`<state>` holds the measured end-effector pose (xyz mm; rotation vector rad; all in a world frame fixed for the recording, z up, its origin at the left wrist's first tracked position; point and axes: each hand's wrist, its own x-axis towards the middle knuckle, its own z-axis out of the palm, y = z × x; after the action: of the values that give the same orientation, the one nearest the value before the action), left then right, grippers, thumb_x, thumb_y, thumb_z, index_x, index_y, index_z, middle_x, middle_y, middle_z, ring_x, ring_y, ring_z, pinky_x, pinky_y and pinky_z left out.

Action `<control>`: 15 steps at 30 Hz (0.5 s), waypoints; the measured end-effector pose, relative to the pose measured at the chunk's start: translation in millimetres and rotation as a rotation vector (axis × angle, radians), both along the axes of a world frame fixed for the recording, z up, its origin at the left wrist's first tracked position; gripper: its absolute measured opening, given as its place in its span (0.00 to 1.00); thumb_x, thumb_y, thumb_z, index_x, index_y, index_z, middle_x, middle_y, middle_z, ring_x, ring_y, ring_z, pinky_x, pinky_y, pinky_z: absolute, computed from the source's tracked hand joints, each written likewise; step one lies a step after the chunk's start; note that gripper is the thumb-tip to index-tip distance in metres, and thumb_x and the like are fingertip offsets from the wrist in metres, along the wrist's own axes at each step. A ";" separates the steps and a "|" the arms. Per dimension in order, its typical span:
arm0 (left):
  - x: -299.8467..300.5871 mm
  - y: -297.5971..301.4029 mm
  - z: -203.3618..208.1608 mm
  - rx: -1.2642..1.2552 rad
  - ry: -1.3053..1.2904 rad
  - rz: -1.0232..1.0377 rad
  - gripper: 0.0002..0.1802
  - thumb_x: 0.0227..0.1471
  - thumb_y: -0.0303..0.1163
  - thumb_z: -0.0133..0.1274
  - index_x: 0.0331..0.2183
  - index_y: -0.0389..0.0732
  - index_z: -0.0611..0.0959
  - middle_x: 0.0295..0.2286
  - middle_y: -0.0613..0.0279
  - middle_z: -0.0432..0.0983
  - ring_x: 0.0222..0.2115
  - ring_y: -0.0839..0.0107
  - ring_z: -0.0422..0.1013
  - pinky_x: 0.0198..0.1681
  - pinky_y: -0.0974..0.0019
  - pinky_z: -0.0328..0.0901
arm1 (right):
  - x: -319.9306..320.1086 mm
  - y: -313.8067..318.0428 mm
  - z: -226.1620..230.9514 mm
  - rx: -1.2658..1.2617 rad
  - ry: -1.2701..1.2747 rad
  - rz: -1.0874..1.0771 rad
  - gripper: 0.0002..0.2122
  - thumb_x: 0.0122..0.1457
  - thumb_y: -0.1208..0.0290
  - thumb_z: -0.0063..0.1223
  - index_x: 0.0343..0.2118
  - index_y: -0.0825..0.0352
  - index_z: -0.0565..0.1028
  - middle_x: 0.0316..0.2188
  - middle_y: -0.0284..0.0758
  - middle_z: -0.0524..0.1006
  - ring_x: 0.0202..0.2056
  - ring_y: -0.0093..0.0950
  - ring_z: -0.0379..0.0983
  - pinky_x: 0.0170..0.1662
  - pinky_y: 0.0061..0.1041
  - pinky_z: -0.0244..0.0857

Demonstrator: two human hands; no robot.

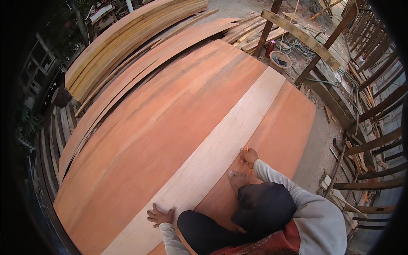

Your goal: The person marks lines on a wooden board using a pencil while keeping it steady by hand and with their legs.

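Note:
A long pale wooden board [208, 155] lies diagonally across a large reddish plywood sheet [170, 127]. My left hand [160, 215] rests on the pale board near its lower end, palm down with the fingers spread. Farther up, at the board's right edge, my right hand [250, 157] is closed around a thin orange pencil [247, 148]. The pencil's upper end sticks out above the fingers; whether its tip touches the plywood I cannot tell. My bare foot [239, 180] stands on the plywood close to the right hand, beside the board.
Stacked thick planks [136, 40] and another curved-looking sheet [148, 63] lie beyond the plywood at the upper left. At the upper right stand a bucket [281, 60], a dark red flask [270, 48] and a wooden frame [299, 36]. Dark curved ribs [378, 140] line the right side.

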<state>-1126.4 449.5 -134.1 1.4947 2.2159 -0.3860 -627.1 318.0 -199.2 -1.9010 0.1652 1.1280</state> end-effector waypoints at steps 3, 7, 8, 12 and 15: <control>-13.9 34.3 3.7 0.194 -0.055 -0.048 0.35 0.37 0.52 0.68 0.49 0.52 0.80 0.60 0.47 0.60 0.61 0.47 0.56 0.59 0.42 0.57 | -17.1 10.0 -9.2 0.046 -0.058 -0.011 0.14 0.65 0.62 0.55 0.41 0.69 0.71 0.27 0.37 0.78 0.16 0.22 0.70 0.14 0.21 0.54; 78.6 58.0 -17.3 0.273 -0.314 -0.481 0.36 0.47 0.46 0.64 0.56 0.44 0.76 0.60 0.44 0.62 0.63 0.47 0.56 0.66 0.47 0.50 | -22.6 -5.9 -35.8 0.150 -0.032 -0.140 0.12 0.64 0.63 0.56 0.38 0.69 0.72 0.25 0.36 0.78 0.16 0.22 0.71 0.14 0.21 0.55; 107.6 62.7 -18.3 0.211 -0.306 -0.573 0.38 0.48 0.48 0.63 0.59 0.45 0.74 0.61 0.47 0.61 0.63 0.47 0.55 0.66 0.49 0.49 | -21.4 -6.8 -36.0 0.144 -0.038 -0.148 0.12 0.64 0.63 0.56 0.38 0.69 0.72 0.25 0.36 0.78 0.16 0.22 0.71 0.14 0.21 0.55; 174.1 73.1 -32.8 0.163 -0.230 -0.734 0.41 0.47 0.52 0.63 0.59 0.45 0.73 0.58 0.52 0.65 0.59 0.48 0.58 0.65 0.49 0.50 | -21.8 2.4 -21.6 0.152 0.151 -0.104 0.13 0.59 0.61 0.61 0.36 0.68 0.76 0.29 0.35 0.79 0.22 0.25 0.73 0.21 0.26 0.63; 207.6 64.4 -30.4 0.195 -0.204 -0.660 0.40 0.43 0.51 0.64 0.58 0.49 0.75 0.55 0.54 0.66 0.57 0.50 0.58 0.63 0.45 0.49 | -23.4 -1.2 -16.8 0.143 0.205 -0.113 0.13 0.61 0.62 0.60 0.37 0.69 0.76 0.29 0.37 0.80 0.19 0.23 0.72 0.18 0.23 0.58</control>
<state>-918.8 513.9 -164.5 2.2474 1.5944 -0.1991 -650.5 316.8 -215.9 -1.6295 0.2941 1.2232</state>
